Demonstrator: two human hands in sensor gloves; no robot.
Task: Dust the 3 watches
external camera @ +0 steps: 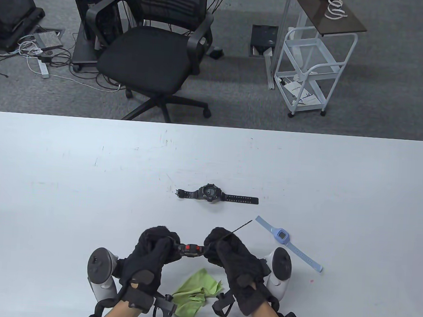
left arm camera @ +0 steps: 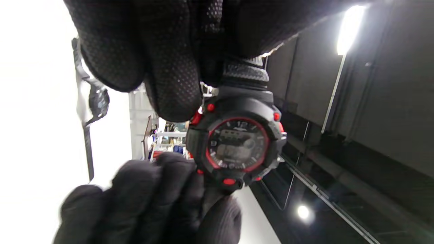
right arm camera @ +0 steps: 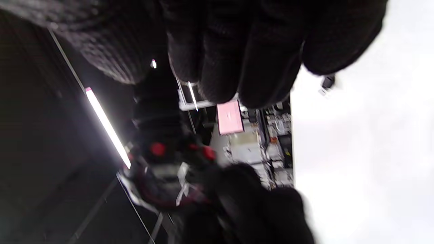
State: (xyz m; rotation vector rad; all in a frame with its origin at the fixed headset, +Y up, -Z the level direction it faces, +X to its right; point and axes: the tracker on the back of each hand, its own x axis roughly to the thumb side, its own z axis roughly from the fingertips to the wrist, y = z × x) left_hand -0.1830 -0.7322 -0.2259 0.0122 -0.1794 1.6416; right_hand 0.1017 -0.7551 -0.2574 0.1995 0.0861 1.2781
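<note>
Both hands hold a black watch with red buttons [external camera: 190, 249] above the table, its face [left arm camera: 237, 145] turned toward me. My left hand [external camera: 158, 249] grips one strap end, my right hand [external camera: 223, 248] grips the other; the strap tip [external camera: 243, 227] sticks out past the right fingers. An all-black watch [external camera: 212, 194] lies flat mid-table. A light blue watch [external camera: 285, 242] lies to the right of my right hand. A green cloth [external camera: 193, 294] lies crumpled on the table between my wrists, held by neither hand. The red-buttoned watch [right arm camera: 162, 169] appears blurred in the right wrist view.
The white table [external camera: 87, 178] ends at a far edge, beyond which stand a black office chair [external camera: 153, 53] and a white cart [external camera: 312, 64] on grey carpet. Cables and a power strip [external camera: 42, 67] lie on the floor at far left.
</note>
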